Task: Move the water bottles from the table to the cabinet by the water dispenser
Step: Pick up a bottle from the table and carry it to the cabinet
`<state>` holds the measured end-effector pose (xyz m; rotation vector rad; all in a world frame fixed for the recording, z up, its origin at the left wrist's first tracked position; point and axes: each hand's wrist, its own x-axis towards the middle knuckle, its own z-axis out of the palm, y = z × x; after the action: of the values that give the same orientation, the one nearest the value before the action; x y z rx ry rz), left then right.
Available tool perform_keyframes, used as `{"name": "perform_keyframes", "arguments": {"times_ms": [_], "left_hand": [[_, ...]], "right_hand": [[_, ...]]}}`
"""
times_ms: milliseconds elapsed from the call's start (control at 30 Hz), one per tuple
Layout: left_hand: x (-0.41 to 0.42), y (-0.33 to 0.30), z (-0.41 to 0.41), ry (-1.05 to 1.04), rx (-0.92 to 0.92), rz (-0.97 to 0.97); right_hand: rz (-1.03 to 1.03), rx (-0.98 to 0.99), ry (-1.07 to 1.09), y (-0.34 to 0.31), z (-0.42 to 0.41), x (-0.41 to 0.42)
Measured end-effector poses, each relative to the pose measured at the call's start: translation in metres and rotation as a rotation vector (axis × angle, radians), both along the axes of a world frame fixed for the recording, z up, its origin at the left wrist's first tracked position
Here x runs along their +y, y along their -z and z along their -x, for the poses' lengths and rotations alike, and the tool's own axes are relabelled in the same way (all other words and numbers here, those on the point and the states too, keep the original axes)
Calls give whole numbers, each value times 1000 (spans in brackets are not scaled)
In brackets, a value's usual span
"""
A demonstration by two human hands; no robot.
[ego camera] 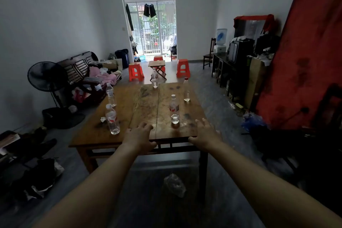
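While both arms reach forward over the near edge of the wooden table [103,135], the left hand [138,138] lies palm down with fingers spread and curled loosely, holding nothing. The right hand [205,136] is likewise flat and spread at the table's near right corner, empty.

5 clear water bottles stand upright on the tabletop, well apart from each other. The near-left bottle [112,119] is left of the left hand, with a small crumpled white scrap [102,119] just beside it. The far-left bottle [111,94] stands behind it at the left edge. The red-labelled bottle [174,109] stands between the 2 hands, a little beyond them. The red-capped bottle [186,89] stands farther back on the right, and the far bottle [154,78] is at the far edge.

Against the right wall, the water dispenser [221,41] sits on a dark cabinet [222,62]; its shelves are too dim to read. Red stools [136,71] stand beyond the table.
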<state>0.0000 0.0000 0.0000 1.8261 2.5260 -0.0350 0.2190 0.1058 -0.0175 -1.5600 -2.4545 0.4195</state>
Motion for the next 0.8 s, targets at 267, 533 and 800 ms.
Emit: {"name": "perform_keyframes", "arguments": {"times_ms": [267,533,800], "left_hand": [[55,11,32,-9,-11,34],[115,5,122,-49,-45,23],[179,32,135,27,-3,147]], "right_hand": [[18,19,3,3,48,54],[58,-44,17,9,108,122],[33,-96,34,5,128,182]]}}
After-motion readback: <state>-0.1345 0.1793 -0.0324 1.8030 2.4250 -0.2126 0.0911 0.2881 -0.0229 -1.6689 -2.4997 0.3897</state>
